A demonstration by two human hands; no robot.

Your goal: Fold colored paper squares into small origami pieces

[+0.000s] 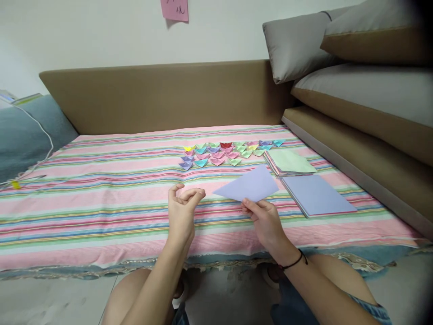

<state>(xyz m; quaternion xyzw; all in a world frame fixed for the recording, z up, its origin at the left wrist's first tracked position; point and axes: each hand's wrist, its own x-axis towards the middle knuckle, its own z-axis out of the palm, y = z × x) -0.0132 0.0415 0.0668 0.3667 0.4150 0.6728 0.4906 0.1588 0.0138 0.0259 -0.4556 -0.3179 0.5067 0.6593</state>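
My right hand (265, 221) pinches the near corner of a lavender paper sheet (248, 185) and holds it up just above the striped cloth (101, 198). My left hand (181, 208) hovers a little to the left of the sheet, fingers loosely curled with thumb and forefinger close together, holding nothing. Several small folded paper pieces (226, 152) in many colours lie in rows farther back. Two stacks of square paper sit to the right: a lavender-topped stack (318, 195) and a green-topped stack (291, 161).
A tan padded backboard (162, 95) runs along the wall behind the cloth. Grey and tan cushions (365, 76) are piled at the right. A grey pillow with a white cable (30, 131) lies at the left. A pink note (175, 9) hangs on the wall.
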